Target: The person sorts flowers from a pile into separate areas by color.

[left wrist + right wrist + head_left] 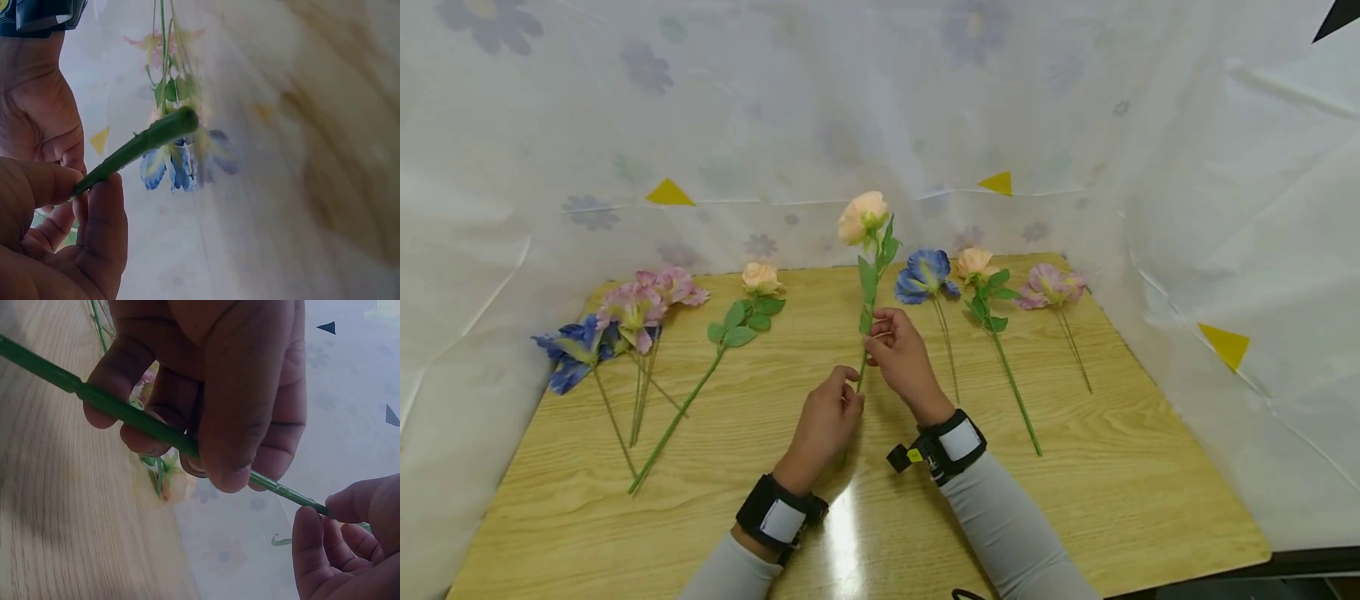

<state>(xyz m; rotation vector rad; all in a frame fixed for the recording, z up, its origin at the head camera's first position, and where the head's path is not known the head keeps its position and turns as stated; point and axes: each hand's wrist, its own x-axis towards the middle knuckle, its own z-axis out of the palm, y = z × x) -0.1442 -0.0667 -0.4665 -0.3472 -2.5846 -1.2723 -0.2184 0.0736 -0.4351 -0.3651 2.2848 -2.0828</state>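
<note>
A peach rose point(863, 218) on a green leafy stem stands nearly upright above the middle of the table in the head view. My right hand point(904, 358) pinches its stem just under the lowest leaves. Lower down, my left hand point(827, 417) holds the same stem between thumb and fingers. The left wrist view has the cut end of the green stem point(147, 139) pointing towards the camera, past the left fingertips. Both hands appear on the stem point(47, 365) in the right wrist view, the left one large and close, the right one at lower right.
On the wooden table point(1135, 492), blue flowers point(568, 350), pink flowers point(634, 307) and a peach rose point(762, 279) lie at left. Towards the right lie a blue flower point(927, 275), another peach rose point(976, 263) and a pink flower point(1051, 286). White sheeting point(820, 100) surrounds the table's back and sides.
</note>
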